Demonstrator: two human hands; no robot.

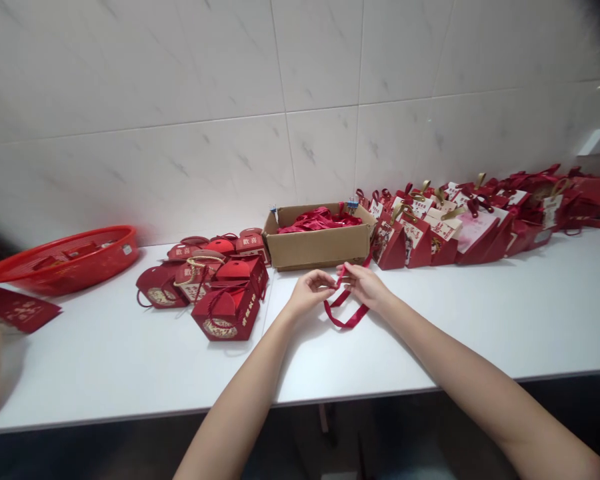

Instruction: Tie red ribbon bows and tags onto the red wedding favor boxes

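A dark red ribbon (347, 324) hangs in a loop between my two hands, above the white table. My left hand (311, 291) is closed, its thumb and fingers pinching one part of the ribbon. With closed fingers my right hand (366, 285) grips the ribbon a little to the right, and another length runs up behind that hand towards the box. Just beyond both hands stands an open cardboard box (320, 250), with a heap of red ribbons (320, 220) inside it. Blue binder clips (353, 202) sit on its rim.
Left of my hands, several red gift boxes (230, 310) with cord handles stand on the white table (380, 360). Red triangular gift boxes (415, 247) line the wall at the right. A red plastic basket (80, 273) and a red paper piece (27, 310) lie far left.
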